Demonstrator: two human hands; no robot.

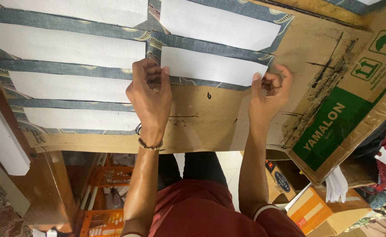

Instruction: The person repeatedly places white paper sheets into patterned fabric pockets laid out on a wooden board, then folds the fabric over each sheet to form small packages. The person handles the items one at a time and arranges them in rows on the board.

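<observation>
My left hand (150,90) pinches the left end of a long white paper strip (210,66), and my right hand (270,90) pinches its right end. The strip lies flat along the near edge of a blue-grey patterned cloth (210,44), partly over a flattened brown cardboard sheet (202,118). Several more white strips lie in two columns on the cloth, such as one to the left (65,44) and one just above (219,22). A beaded bracelet (150,145) circles my left wrist.
The cardboard has a green printed panel (329,131) at the right. A wooden table edge (48,175) and orange plastic crates (109,175) sit lower left. Small boxes (311,206) and folded white paper (337,184) are lower right. Another white strip (2,140) lies at far left.
</observation>
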